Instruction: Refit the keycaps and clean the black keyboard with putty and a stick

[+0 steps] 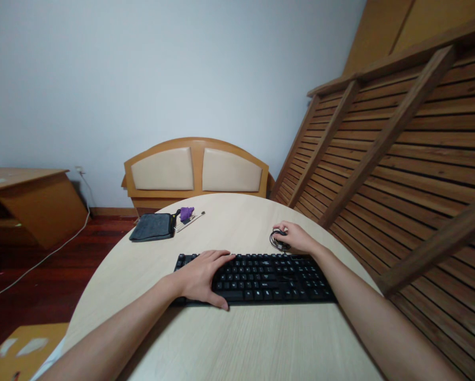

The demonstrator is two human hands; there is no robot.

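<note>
Our left hand [199,275] lies palm down and spread wide over the left part of the black keyboard [269,280], thumb at the near edge and fingers reaching the far one; we cannot tell whether it grips or only rests there. The keyboard lies flat on the pale table [269,338], keys up, its long side across our front. Just beyond its far edge, right of the middle, our right hand [296,236] is partly closed, thumb and fingers bent around a coiled black cable [275,242].

We judge the step in hand to be handling the cable while the left hand steadies the keyboard. From here, a next move would call for a sure hold on the loops, so they do not spring apart, and no push on the keyboard.

Farther off to the left, we see a dark pouch [152,227] with a purple bundle [187,213] just beside it, well apart from both hands. Past the table stands a padded headboard [197,164] near the wall [181,79].
</note>
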